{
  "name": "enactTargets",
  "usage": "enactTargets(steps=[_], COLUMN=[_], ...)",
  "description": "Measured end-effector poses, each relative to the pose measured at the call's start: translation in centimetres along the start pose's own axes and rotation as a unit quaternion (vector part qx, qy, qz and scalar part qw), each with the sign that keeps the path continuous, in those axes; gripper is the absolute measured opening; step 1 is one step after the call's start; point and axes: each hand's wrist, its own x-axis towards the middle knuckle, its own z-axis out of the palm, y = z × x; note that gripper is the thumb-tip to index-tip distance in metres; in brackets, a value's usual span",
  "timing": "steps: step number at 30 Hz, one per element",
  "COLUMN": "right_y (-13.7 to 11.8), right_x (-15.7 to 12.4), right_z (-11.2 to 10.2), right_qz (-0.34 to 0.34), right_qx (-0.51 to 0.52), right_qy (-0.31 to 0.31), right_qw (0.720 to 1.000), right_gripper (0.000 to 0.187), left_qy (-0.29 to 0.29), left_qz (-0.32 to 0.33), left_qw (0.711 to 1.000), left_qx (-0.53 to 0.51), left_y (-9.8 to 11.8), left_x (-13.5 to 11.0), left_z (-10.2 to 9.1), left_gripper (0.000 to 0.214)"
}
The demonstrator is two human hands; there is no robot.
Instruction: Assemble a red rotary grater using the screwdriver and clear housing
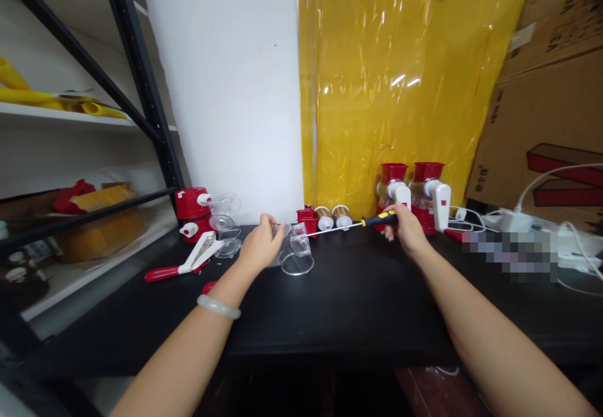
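Note:
My left hand [260, 245] is closed around a clear plastic housing [296, 252] that rests on the black table [348, 304]. A pale bangle sits on that wrist. My right hand [406, 227] grips the yellow-and-black handle of a screwdriver [372, 221]. Its thin metal shaft points left toward the clear housing, and the tip is close to the housing's top. A small red part [307, 218] stands just behind the housing.
Two assembled red-and-white grinders [426, 197] stand behind my right hand. Two metal drums [332, 216], red-and-white parts [194, 213] and a red-handled crank [181, 266] lie at the left. Cables and a power strip [522, 225] are at the right; shelving [85, 216] at the left.

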Motion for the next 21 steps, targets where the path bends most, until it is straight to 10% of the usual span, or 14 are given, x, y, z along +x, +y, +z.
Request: enactTargets(steps=[21], right_y=[-0.03], right_x=[0.46], right_z=[-0.21], right_qz=[0.043], right_qx=[0.037], right_qy=[0.013], right_qw=[0.998], right_gripper=[0.032], left_qy=[-0.027], left_qz=[0.044], left_qw=[0.997], left_qx=[-0.055], left_y=[-0.26], left_x=[0.20], left_z=[0.18], left_gripper=[0.052])
